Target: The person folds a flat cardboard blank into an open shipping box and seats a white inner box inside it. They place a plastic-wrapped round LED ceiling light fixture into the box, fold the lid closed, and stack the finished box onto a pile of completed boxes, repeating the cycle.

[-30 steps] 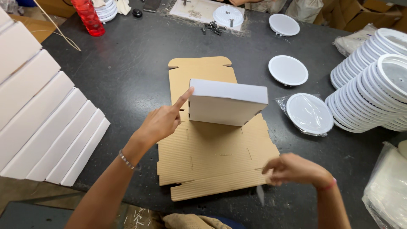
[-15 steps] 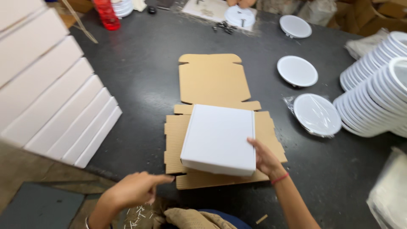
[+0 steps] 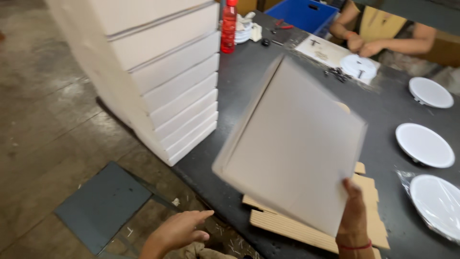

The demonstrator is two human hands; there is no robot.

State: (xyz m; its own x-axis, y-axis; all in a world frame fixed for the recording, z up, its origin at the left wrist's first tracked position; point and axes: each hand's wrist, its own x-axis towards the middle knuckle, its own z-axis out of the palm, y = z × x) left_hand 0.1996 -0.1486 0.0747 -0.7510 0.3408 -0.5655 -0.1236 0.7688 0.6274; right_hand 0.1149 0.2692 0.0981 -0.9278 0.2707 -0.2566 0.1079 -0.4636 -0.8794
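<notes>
Head view: the right hand grips a flat white box by its near right corner, thumb lying up the facing side and the remaining fingers hidden behind it, so the hand is clamped on the box. The box is lifted clear of the tabletop and tilted, its far corner highest, hanging above the near edge; it is blurred. Whether it has anything inside cannot be told. The left hand is empty, fingers loosely spread and pointing right, held out past the near edge of the tabletop over the floor, well apart from the box and touching nothing.

Under the raised box, flat brown cardboard sheets lie stacked at the near edge. Along the left edge stands a tall stack of white boxes. Toward the right edge lie round white discs, the nearest one in a clear bag. At the far edge stand a red bottle and a blue crate, its contents out of sight. Another person's hands rest near a white disc there. A grey slab lies on the floor.
</notes>
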